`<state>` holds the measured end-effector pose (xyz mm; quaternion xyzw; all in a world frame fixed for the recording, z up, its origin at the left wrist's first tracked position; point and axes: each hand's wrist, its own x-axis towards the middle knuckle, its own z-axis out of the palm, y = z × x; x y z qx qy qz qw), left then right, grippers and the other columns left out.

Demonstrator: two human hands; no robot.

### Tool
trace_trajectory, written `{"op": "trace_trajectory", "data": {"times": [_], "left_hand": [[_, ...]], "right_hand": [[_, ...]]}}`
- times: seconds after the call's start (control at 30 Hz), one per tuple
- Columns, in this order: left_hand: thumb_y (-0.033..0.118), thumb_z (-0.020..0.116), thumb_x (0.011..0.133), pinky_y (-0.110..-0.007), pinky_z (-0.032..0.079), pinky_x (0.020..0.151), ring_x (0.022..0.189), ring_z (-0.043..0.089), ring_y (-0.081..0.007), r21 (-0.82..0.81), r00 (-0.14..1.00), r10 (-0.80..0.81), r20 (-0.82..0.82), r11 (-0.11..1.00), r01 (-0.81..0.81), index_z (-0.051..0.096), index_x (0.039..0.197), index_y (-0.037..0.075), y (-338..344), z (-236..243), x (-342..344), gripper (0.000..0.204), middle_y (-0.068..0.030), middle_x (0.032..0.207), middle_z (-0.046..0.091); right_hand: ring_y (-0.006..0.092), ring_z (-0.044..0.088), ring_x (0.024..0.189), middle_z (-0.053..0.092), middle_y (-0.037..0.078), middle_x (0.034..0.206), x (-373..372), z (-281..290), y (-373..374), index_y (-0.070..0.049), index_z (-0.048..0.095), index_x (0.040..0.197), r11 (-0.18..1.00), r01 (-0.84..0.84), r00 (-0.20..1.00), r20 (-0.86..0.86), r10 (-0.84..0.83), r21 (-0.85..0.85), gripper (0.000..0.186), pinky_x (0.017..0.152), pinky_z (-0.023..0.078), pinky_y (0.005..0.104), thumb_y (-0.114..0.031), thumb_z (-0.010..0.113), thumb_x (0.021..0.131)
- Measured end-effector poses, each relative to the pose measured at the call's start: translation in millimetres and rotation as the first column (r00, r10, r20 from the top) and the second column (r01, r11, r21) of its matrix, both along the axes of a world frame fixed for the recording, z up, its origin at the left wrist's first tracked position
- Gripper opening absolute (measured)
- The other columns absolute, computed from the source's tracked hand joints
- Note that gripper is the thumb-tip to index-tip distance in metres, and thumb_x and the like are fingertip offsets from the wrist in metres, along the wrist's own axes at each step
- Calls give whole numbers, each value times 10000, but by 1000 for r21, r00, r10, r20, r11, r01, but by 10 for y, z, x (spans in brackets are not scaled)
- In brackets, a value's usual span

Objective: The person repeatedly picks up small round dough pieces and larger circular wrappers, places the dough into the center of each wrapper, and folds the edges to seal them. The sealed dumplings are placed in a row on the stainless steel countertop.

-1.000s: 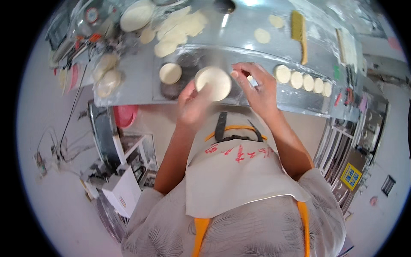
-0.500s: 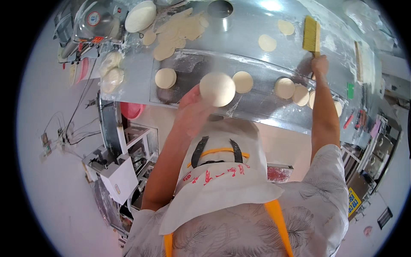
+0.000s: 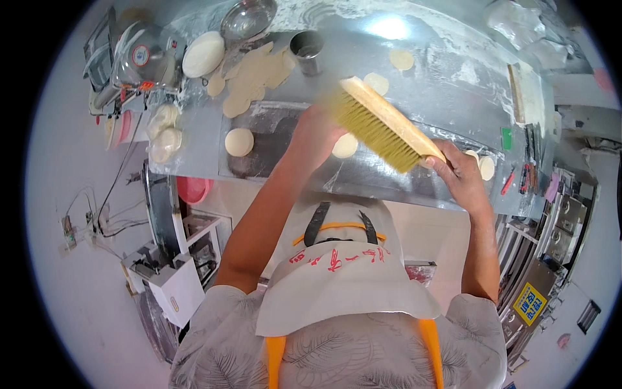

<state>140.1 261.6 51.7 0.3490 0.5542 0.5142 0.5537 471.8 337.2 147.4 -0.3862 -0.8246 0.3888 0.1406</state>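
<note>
My right hand (image 3: 461, 174) is closed on the handle of a wooden brush (image 3: 385, 117) with yellow bristles, raised slantwise across the middle. Behind its far left end is my left hand (image 3: 315, 137), fingers curled and partly hidden; whatever they hold is covered by the brush. Just beyond that hand, a pale dough round (image 3: 345, 146) lies on the dark metal strip of the worktable. Another dough round (image 3: 239, 142) lies farther left. Two flat rounds, one farther off (image 3: 402, 60) and one nearer (image 3: 376, 83), rest on the floured surface. More dough rounds (image 3: 486, 168) show past my right hand.
Flat dough scraps (image 3: 256, 72) spread at the far left, beside a metal cup (image 3: 307, 53) and a steel bowl (image 3: 249, 18). A large white dough lump (image 3: 203, 54) sits nearby. A green scraper (image 3: 506, 138) and slim tools (image 3: 530, 159) lie at the right edge.
My right hand has brought the brush from the far right to the middle, in front of my left hand. The dough round in my left hand no longer shows. The whole view has shifted slightly.
</note>
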Motion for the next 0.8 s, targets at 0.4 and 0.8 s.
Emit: {"op": "trace_trajectory", "data": {"times": [0.4, 0.8], "left_hand": [[234, 588, 1144, -429, 525, 1143, 1282, 666, -247, -72, 920, -20, 391, 996, 52, 566, 1459, -49, 187, 348, 44, 424, -142, 1387, 674], [286, 649, 1113, -390, 596, 983, 1145, 723, -211, -263, 882, -405, 239, 848, 460, 632, 1373, -68, 236, 658, -135, 440, -123, 1230, 728]], "right_hand": [[133, 630, 738, 708, 67, 858, 126, 446, 251, -37, 724, 1301, 921, 385, 913, 123, -389, 58, 341, 712, 542, 314, -301, 708, 1086], [45, 460, 575, 575, -32, 817, -1022, -578, -91, -93, 571, 1070, 499, 77, 722, -297, -625, -863, 495, 515, 379, 212, -233, 980, 830]]}}
